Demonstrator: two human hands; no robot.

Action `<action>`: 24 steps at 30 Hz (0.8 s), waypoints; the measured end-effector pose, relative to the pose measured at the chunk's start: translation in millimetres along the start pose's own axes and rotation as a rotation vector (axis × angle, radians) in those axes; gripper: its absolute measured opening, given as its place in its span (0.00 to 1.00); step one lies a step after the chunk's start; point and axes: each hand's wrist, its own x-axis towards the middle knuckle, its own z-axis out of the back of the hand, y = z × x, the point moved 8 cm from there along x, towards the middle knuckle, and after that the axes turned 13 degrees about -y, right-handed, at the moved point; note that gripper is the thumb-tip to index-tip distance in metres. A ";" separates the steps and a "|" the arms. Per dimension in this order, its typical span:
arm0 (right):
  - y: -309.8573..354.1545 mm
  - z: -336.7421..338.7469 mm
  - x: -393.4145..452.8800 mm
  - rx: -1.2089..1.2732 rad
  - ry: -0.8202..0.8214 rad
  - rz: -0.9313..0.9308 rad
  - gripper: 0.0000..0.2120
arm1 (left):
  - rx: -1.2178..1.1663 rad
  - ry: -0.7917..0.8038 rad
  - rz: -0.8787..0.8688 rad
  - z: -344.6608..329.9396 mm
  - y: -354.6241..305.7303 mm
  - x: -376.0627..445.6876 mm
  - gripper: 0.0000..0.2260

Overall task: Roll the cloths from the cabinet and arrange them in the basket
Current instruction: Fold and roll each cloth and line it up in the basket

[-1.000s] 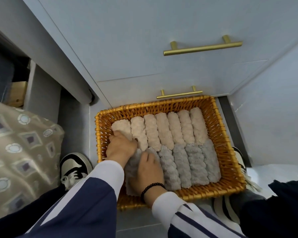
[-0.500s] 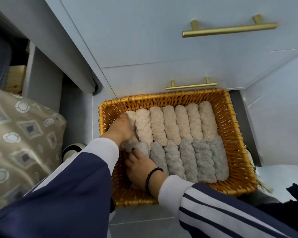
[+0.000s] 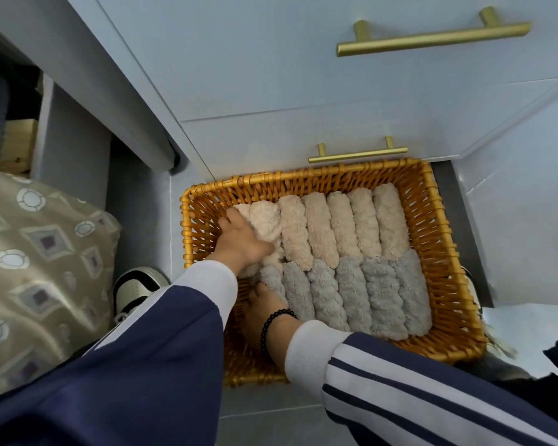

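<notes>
**Head view: basket almost filled, last rolls being seated**

The wicker basket (image 3: 445,284) is seen on the floor just below the cabinet drawers (image 3: 303,91). Two rows are laid in it: beige rolls (image 3: 335,230) at the basket's far side, grey rolls (image 3: 368,294) at its near side. The left hand (image 3: 242,243) is pressed over the leftmost beige roll (image 3: 264,217), fingers curled round it. The right hand (image 3: 264,313) is set against the leftmost grey roll (image 3: 271,278) at the basket's near-left corner (whether its grip is closed cannot be told). Rolling appears done; only tucking these end rolls seems left.
</notes>
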 end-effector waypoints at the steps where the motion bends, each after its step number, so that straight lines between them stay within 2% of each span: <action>1: 1.4 -0.6 -0.4 -0.037 -0.002 0.010 0.25 | -0.036 -0.025 -0.011 0.8 0.6 0.2 0.46; 3: 4.1 -4.3 -0.1 -0.079 0.007 -0.012 0.26 | -0.087 -0.092 -0.030 2.9 1.5 -1.0 0.44; 6: -2.7 -8.8 2.6 0.050 0.022 -0.127 0.29 | -0.114 -0.151 -0.039 1.0 2.5 -7.2 0.47; 11: -23.7 -20.1 14.3 0.272 0.071 -0.255 0.30 | -0.053 -0.061 -0.020 -11.5 0.9 -11.3 0.60; 13: -28.9 -26.3 20.8 0.414 0.108 -0.313 0.28 | 0.003 -0.042 -0.027 -12.3 -1.6 -9.2 0.61; 16: -32.2 -27.7 30.8 0.619 0.039 -0.380 0.27 | 0.079 -0.044 -0.042 -11.9 -5.5 -9.4 0.60; 18: -29.0 -30.4 29.2 0.556 0.030 -0.353 0.28 | 0.126 -0.039 -0.043 -13.3 -8.6 -10.3 0.60; 20: -21.9 -32.7 20.9 0.342 0.063 -0.238 0.30 | 0.135 -0.005 -0.030 -16.6 -10.6 -11.4 0.62; 22: -16.5 -30.8 12.6 0.198 0.067 -0.129 0.30 | 0.069 0.051 0.017 -19.3 -8.4 -12.3 0.63; 24: -16.6 -23.8 5.2 0.165 0.040 -0.091 0.30 | -0.065 0.093 0.069 -20.0 -4.5 -10.1 0.62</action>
